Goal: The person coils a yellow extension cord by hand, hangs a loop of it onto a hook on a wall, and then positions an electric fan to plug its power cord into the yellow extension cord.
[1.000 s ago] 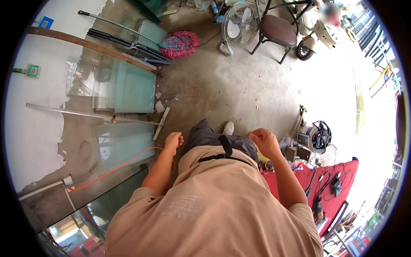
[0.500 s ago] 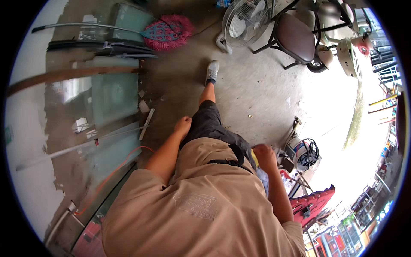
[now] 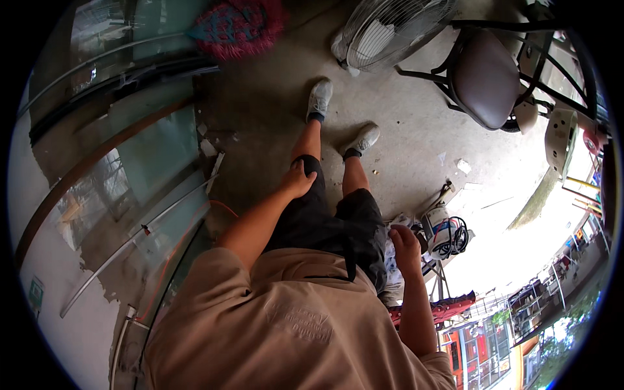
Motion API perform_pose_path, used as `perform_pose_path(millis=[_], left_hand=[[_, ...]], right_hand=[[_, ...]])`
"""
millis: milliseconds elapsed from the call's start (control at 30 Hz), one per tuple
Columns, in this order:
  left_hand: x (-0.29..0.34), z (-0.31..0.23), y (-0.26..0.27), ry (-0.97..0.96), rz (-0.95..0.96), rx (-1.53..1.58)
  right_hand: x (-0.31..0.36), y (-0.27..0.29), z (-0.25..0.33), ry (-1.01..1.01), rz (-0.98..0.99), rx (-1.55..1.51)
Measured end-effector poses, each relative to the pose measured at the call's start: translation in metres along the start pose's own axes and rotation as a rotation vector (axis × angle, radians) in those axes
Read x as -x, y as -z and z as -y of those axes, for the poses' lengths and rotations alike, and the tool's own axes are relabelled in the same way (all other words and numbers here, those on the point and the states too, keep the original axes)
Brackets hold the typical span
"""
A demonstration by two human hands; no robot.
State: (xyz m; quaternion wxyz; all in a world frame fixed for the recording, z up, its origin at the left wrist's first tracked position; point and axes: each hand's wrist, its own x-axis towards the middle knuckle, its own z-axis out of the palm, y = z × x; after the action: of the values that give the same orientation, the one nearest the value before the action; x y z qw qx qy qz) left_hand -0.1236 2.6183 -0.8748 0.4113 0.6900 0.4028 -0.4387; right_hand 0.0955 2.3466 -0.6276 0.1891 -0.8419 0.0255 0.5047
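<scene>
My left hand hangs in front of the left leg of my dark shorts, near the knee. Its thumb stands apart from the fingers and nothing shows in it. On the other side, my right hand is raised beside my hip with the fingers loosely bent and the thumb a little away; I see nothing held. Beyond it, a light-coloured machine with a coiled black cable stands on the floor. Neither hand touches any of the things around.
Glass panes, a brown bar and a metal rod lean along the left wall. Ahead are a pink-fringed duster, a caged fan and a brown-seated chair. A red panel lies behind my right arm.
I have stepped forward, and both shoes now show. The chair and fan sit farther right, the machine closer to my right hand. My left hand has swung forward over the leg.
</scene>
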Motion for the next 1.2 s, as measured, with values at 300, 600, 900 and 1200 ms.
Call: perform_pose_path(millis=[300, 600, 900, 1200], left_hand=[[-0.036, -0.034, -0.013, 0.133, 0.12, -0.014], [-0.066, -0.037, -0.035, 0.186, 0.16, -0.197], [-0.09, 0.015, -0.049, 0.327, -0.087, 0.136], [-0.1, -0.012, -0.008, -0.265, -0.126, -0.206]], right_hand=[[-0.078, 0.016, -0.052, 0.0, 0.076, 0.127], [-0.095, 0.009, -0.094, -0.048, 0.114, 0.07], [-0.1, 0.002, -0.088, -0.058, 0.138, -0.009], [-0.118, -0.025, -0.074, -0.158, 0.17, 0.018]])
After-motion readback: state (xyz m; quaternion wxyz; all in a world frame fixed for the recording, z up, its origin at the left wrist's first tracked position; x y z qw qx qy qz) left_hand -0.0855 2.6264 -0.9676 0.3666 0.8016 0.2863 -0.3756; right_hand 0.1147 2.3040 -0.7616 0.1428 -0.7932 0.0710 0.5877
